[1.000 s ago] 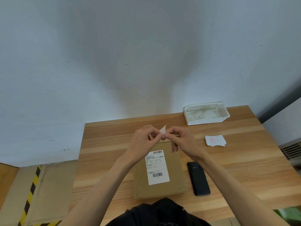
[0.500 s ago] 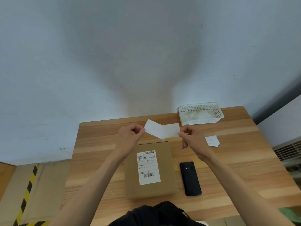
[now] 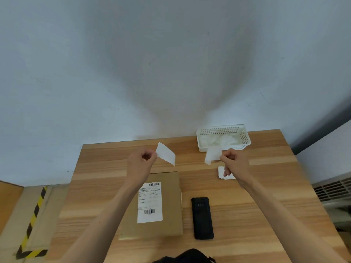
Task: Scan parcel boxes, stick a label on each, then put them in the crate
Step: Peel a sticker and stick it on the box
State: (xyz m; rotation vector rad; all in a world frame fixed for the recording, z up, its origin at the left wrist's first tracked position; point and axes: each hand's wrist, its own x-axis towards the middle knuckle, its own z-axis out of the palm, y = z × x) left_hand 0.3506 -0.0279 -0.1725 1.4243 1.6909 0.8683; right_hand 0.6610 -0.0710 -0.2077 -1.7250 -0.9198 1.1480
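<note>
A flat brown parcel box lies on the wooden table, with a white shipping label with barcodes on its top. Above the box's far edge my left hand pinches a white label by its corner. To the right, my right hand pinches a second, more translucent white sheet, apart from the first. A black handheld scanner lies just right of the box.
A white perforated basket holding crumpled white sheets stands at the table's far edge by the wall. A small stack of white labels lies under my right hand. Yellow-black floor tape runs at the left; a vent sits at the right.
A second ago both hands held one folded piece together. They have pulled it apart into two sheets, left hand moving left and right hand moving right toward the basket.
</note>
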